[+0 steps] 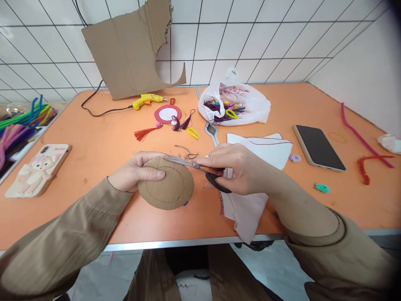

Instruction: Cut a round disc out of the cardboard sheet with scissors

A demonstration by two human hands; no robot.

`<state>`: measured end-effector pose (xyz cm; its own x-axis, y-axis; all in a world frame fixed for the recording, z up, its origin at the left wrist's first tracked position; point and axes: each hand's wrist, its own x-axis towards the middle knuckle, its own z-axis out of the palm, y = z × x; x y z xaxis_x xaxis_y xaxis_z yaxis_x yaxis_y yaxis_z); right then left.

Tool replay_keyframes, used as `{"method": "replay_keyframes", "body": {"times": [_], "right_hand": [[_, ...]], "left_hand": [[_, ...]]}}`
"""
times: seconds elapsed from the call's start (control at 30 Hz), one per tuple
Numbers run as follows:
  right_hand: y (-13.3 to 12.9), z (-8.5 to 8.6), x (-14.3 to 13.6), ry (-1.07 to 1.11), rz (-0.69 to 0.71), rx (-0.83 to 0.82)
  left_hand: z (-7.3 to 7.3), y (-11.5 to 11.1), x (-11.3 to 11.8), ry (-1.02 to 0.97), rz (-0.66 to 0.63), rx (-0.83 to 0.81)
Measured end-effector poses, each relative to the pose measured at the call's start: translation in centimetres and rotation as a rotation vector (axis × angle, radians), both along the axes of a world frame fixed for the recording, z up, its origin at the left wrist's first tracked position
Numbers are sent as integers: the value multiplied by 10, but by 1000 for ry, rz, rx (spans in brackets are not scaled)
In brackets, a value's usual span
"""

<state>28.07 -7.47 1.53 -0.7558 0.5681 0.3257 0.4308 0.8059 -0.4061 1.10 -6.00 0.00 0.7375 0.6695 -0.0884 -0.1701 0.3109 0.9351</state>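
My left hand (135, 170) is closed on the left edge of a round cardboard disc (171, 188), thumb on top. A smaller circle is marked on the disc's face. In my right hand (241, 167) is a pair of scissors (216, 180) with black handles. Their blades lie along the disc's upper edge, close to my left fingers. Small cardboard scraps (189, 154) lie just behind the disc. A bit of purple shows under its lower right edge. Beneath my right wrist is a white cloth (250, 209) with dark red stitched edging.
A yellow glue gun (147, 100) lies near a cut cardboard sheet (125, 54) leaning on the tiled wall. Behind the disc are a red-rimmed round piece (158, 112) and tassels (145, 133). A plastic bag (250, 102), a dark phone (319, 147) and a cased phone (39, 170) surround the work area.
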Motion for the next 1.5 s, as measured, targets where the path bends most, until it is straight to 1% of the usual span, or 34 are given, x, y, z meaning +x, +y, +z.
{"method": "replay_keyframes", "body": {"times": [0.3,0.43,0.57,0.9,1.23,1.5], "right_hand": [[2,-2,1,26,-24,77],[1,-1,1,-4,-15,43],[-1,2,1,-29,-29,20],[-2,6,3,-94,-40,31],[-2,6,5,-99,-31,16],[-2,7,7,-118,-25,34]], "left_hand": [[0,0,0,35,44,-32],[0,0,0,57,63,-67],[1,-1,1,48,55,-72],[2,1,2,70,64,-74],[-1,1,0,140,80,-80],[1,1,1,102,68,-90]]}}
